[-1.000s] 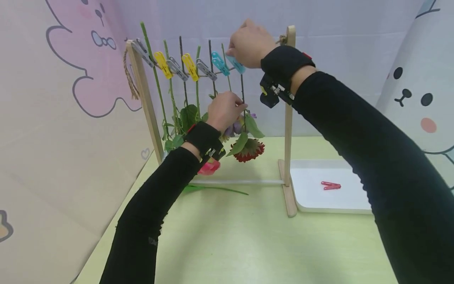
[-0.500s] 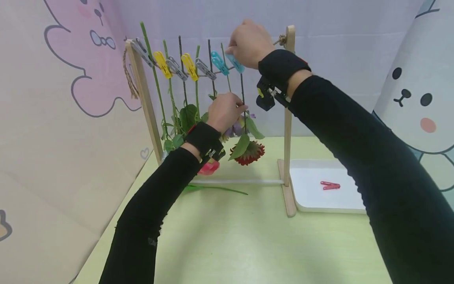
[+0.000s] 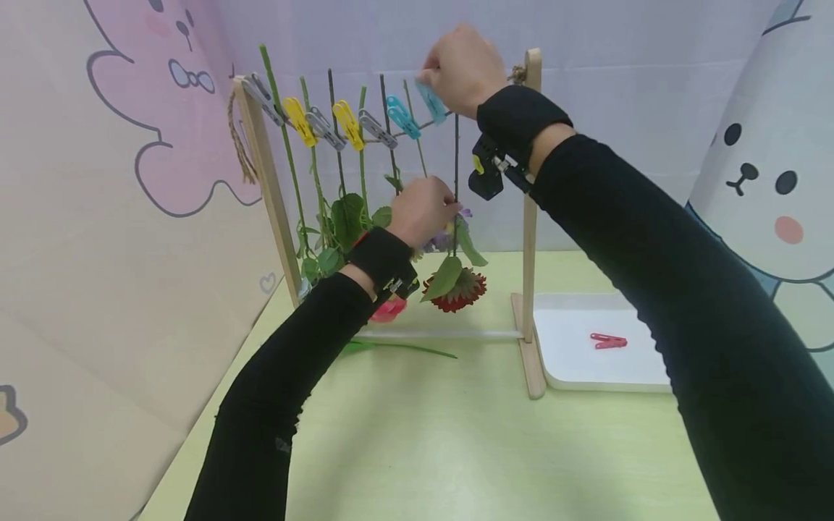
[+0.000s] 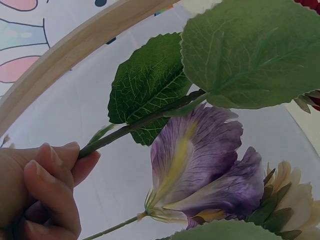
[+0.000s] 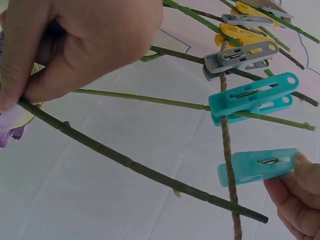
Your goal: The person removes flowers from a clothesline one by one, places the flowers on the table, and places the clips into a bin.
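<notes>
My left hand [image 3: 423,210] pinches the dark stem [image 5: 125,161] of an upside-down red flower [image 3: 459,291]. The stem's bare end crosses the twine line [image 5: 226,137] beside a light-blue clothespin [image 5: 257,166], outside its jaws. With thumb and fingers, my right hand [image 3: 465,69] pinches that clothespin's handle end, and its nose is at the line. Another teal clothespin [image 5: 252,97] holds a thin green stem on the line close by. In the left wrist view, green leaves [image 4: 250,55] grow from the gripped stem, and a purple flower [image 4: 200,170] hangs behind it.
Yellow clothespins [image 3: 348,124] and grey clothespins [image 3: 378,129] hold more upside-down flowers along the line to the left. The line spans a wooden frame [image 3: 529,239]. A white tray [image 3: 586,373] at right bears a red clothespin [image 3: 609,341]. A green stem [image 3: 417,350] lies on the table.
The red flower's stem has shifted right and down, its top leaving the light-blue clothespin. My left hand moved slightly right and down with it; my right hand rose slightly with the clothespin.
</notes>
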The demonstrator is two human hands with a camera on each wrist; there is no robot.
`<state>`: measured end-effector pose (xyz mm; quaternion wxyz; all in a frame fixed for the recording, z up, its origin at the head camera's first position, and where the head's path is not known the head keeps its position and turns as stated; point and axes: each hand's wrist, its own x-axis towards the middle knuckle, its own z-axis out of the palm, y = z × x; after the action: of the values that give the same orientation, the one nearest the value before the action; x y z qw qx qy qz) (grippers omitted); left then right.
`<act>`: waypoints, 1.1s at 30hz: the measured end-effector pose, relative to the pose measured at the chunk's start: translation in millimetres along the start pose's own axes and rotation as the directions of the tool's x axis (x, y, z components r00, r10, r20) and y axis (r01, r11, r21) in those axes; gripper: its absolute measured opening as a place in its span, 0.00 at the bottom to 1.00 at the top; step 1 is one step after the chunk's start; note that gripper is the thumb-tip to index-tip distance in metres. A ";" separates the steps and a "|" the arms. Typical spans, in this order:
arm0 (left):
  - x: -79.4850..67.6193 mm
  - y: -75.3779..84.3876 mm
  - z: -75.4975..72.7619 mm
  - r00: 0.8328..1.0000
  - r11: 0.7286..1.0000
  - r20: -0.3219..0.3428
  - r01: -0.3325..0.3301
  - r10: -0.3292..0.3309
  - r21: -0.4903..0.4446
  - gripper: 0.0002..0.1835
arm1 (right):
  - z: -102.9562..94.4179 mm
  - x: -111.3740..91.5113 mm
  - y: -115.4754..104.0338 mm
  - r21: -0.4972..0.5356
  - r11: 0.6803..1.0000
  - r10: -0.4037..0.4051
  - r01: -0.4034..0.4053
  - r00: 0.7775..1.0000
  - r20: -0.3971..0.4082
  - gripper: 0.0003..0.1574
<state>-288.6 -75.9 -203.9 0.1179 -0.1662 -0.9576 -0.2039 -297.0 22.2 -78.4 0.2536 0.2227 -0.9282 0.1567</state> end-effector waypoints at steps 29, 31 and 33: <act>-26.4 -10.2 2.9 0.987 0.970 0.159 -0.015 -0.025 0.243 0.22 | -61.2 -0.6 54.6 0.191 0.973 0.160 -0.127 0.972 -0.169 0.29; -29.1 -13.3 2.8 0.982 0.963 0.183 -0.015 -0.036 0.270 0.20 | -59.7 -2.3 64.5 0.176 0.975 0.173 -0.133 0.957 -0.231 0.28; -32.7 -15.5 3.0 0.976 0.954 0.215 -0.020 -0.047 0.300 0.19 | -55.8 -5.9 74.5 0.216 0.964 0.212 -0.153 0.936 -0.282 0.27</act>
<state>-264.8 -96.9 -221.6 0.0340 -0.1612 -0.9856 -0.0373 -306.8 110.1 -49.0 0.3544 0.1319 -0.8759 0.2998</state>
